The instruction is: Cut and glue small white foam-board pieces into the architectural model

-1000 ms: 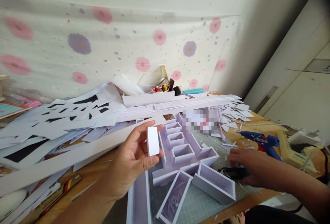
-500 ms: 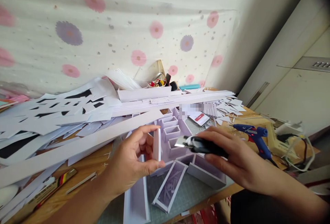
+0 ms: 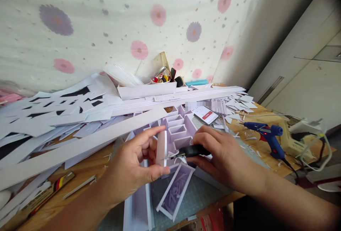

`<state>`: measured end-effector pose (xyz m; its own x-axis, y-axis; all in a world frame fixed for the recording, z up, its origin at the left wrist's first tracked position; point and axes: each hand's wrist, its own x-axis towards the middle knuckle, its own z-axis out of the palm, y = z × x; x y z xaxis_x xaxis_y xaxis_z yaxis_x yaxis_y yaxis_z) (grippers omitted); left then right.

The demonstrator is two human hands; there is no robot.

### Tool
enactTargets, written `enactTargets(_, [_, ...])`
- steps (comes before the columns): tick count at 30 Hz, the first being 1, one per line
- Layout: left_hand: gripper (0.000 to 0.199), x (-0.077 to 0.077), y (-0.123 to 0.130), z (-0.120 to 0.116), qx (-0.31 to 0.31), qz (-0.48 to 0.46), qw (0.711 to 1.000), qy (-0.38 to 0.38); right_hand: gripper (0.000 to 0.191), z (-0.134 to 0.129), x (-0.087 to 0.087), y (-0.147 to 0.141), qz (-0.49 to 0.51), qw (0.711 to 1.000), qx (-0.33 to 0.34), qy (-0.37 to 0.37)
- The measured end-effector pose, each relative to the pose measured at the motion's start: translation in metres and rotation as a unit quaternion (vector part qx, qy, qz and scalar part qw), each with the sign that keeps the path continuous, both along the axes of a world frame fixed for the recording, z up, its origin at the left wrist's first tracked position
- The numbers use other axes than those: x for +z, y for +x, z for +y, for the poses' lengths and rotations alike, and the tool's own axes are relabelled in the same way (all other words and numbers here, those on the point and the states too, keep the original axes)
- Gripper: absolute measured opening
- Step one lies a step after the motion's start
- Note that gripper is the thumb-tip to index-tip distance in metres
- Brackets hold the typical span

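My left hand pinches a small white board piece upright, a finger on its top end and the thumb at its bottom. My right hand grips a black utility knife whose blade points left and meets the lower part of the piece's right edge. Whether the blade has entered the board cannot be made out. Behind and below the hands stand white open boxes, among them a slanted tray holding thin white scraps and a long white channel at its left.
A blue glue gun lies at the right with its cable. A phone rests behind my right hand. Cut white sheets and a long strip cover the left. White scraps lie at the back right.
My right hand has moved left with the knife, bringing the blade from a gap to the edge of the white piece. My left hand keeps its pinch. The view has shifted slightly.
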<state>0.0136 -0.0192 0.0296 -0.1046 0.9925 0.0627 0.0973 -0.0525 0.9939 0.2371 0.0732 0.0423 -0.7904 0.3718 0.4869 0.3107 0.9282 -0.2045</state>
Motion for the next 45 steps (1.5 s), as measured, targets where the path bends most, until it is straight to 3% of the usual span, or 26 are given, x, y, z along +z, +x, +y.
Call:
enactTargets(2, [0.068,0.001,0.001,0.001,-0.003,0.000,1.000,-0.006,0.003,-0.002,-0.002,-0.002,-0.015,0.999,-0.012,0.036])
enactTargets(5, [0.065,0.002,0.001,0.001,0.005,0.008,1.000,-0.007,0.019,-0.006,-0.005,-0.003,-0.030,0.997,-0.019,0.075])
enactTargets(8, [0.060,0.000,0.002,0.000,0.008,0.015,1.000,-0.005,0.021,-0.010,-0.007,-0.006,-0.042,0.994,-0.014,0.097])
enactTargets(13, [0.056,0.001,0.004,-0.002,0.000,0.025,1.000,-0.006,0.006,-0.013,-0.010,-0.012,-0.069,0.992,-0.042,0.094])
enactTargets(18, [0.058,0.004,0.006,-0.002,0.031,0.038,0.998,-0.025,0.009,-0.013,-0.013,-0.016,-0.071,0.990,-0.066,0.099])
enactTargets(25, [0.053,0.007,0.011,-0.003,0.036,0.022,0.999,0.007,0.015,-0.009,-0.014,-0.017,-0.053,0.990,-0.083,0.103])
enactTargets(31, [0.055,0.009,0.010,-0.005,0.037,0.020,0.999,-0.015,0.013,-0.008,-0.016,-0.017,-0.029,0.992,-0.044,0.115])
enactTargets(45, [0.057,0.009,0.009,-0.008,0.015,-0.004,1.000,-0.014,0.012,-0.006,-0.014,-0.016,-0.027,0.992,-0.034,0.119])
